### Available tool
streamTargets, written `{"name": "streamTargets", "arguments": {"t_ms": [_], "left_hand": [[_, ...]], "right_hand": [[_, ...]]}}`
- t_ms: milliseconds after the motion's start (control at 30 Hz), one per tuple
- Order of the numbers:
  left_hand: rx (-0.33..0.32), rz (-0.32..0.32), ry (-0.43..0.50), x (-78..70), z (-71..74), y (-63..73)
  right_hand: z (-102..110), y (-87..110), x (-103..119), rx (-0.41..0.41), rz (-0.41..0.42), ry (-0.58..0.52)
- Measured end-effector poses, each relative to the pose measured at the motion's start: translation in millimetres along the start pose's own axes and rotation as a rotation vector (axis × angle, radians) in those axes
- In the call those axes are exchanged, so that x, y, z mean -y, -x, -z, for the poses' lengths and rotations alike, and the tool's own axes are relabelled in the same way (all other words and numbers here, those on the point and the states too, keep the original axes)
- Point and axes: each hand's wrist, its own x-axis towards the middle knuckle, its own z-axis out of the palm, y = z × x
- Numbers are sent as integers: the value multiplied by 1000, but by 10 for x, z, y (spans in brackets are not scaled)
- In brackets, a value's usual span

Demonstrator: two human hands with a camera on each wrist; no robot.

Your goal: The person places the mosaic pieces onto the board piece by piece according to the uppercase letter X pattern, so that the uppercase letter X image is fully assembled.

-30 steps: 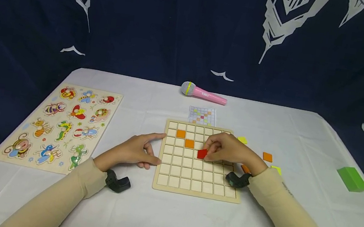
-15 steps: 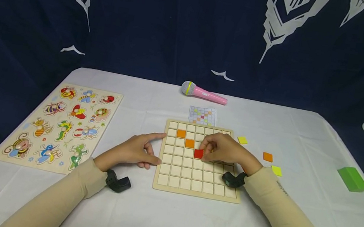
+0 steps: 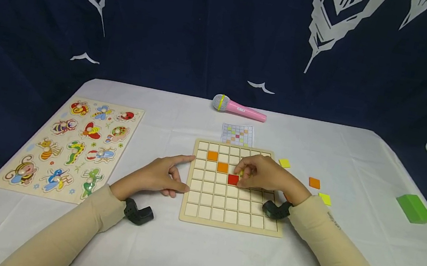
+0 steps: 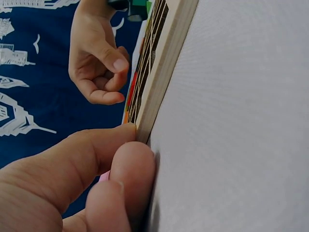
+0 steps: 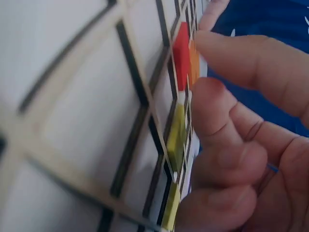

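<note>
A red square tile [image 3: 233,180] lies in a cell of the wooden grid board [image 3: 200,221], with two orange tiles [image 3: 222,167] up and to its left. Right beside the red tile, my right hand [image 3: 263,173] hovers with loosely curled fingers. In the right wrist view its fingertips [image 5: 212,94] stand off the board and pinch nothing, and yellow tiles [image 5: 175,137] sit in cells near the red one. My left hand [image 3: 157,176] touches the board's left edge with extended forefinger and thumb; the left wrist view has the forefinger tip [image 4: 126,130] against that edge.
Loose yellow [image 3: 324,199] and orange [image 3: 314,183] tiles lie right of the board. Behind it are a printed pattern card [image 3: 237,135] and a pink microphone [image 3: 245,111]. An insect puzzle board [image 3: 82,150] is at left, a green block [image 3: 414,209] at far right.
My right hand carried the red tile left and down into a grid cell, then let go of it. My left hand stayed at the board's edge.
</note>
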Motion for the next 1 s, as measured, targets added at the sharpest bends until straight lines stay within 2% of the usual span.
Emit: {"name": "streamTargets", "arguments": {"t_ms": [267,567,833,1000], "left_hand": [[-2,-3,-9,-3,-1,-9],[0,-3,-15,-24,-5,-18],[-1,4,-20,-21,-7,-26],[-2,12,-16,-19,-7,-9]], "right_hand": [[148,133,-91,-63,62,-99],[317,367,-154,-220,52,-191],[475,584,-288,-354,-14,-212],[566,662,-440,-406,-68,-210]]}}
